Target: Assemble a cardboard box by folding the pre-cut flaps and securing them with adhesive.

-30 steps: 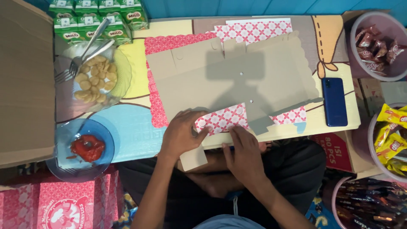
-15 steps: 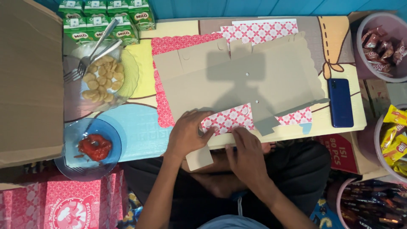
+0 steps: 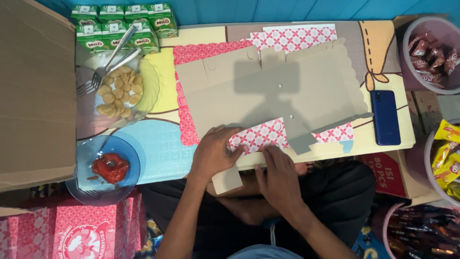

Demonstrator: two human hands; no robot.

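- My left hand (image 3: 214, 152) lay flat, fingers spread, pressing the near edge of the flat cardboard box blank (image 3: 268, 91) and gripping nothing.
- My right hand (image 3: 279, 175) rested just beside it, fingers straight on the folded red-and-white patterned flap (image 3: 258, 135), pushing it down without clenching.
- The blank spread away from both hands across the low table (image 3: 393, 144), grey side up.
- A blue phone (image 3: 385, 117) lay well to the right of my right hand.
- Beyond my left hand stood a glass bowl of crackers (image 3: 117, 91) with forks, and nearer, a blue bowl of red sauce (image 3: 106, 168).
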